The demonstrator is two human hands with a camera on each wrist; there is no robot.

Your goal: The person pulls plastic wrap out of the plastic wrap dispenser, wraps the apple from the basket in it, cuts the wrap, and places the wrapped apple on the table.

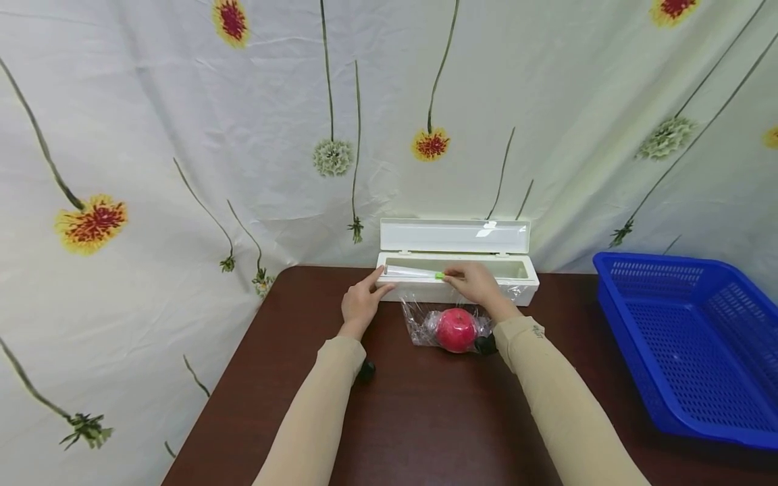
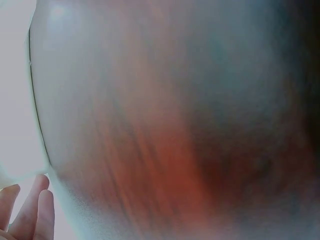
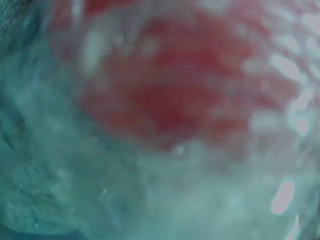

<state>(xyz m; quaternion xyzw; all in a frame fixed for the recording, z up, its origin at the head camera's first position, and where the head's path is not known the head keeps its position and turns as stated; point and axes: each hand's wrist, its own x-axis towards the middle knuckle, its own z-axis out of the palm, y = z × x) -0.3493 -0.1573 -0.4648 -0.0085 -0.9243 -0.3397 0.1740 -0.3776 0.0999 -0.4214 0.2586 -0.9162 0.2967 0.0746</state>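
A white cling film dispenser box [image 1: 398, 291] stands at the table's far edge with its lid [image 1: 425, 236] raised. My left hand [image 1: 360, 305] holds the box's left front corner, thumb on the front. In the left wrist view its fingers [image 2: 45, 215] show at the lower left. My right hand [image 1: 475, 283] pinches a small green slide cutter [image 1: 439, 275] on the box's front rim. Clear cling film [image 1: 419, 324] hangs from the box's front onto the table. A round red fruit [image 1: 456, 330], perhaps a pomegranate, lies in it, blurred behind film in the right wrist view.
A blue plastic basket [image 1: 659, 405] stands at the right of the dark brown table [image 1: 425, 418]. Behind the table hangs a white flowered curtain [image 1: 273, 135]. Black wrist camera parts [image 1: 486, 344] sit under the right wrist, close to the fruit.
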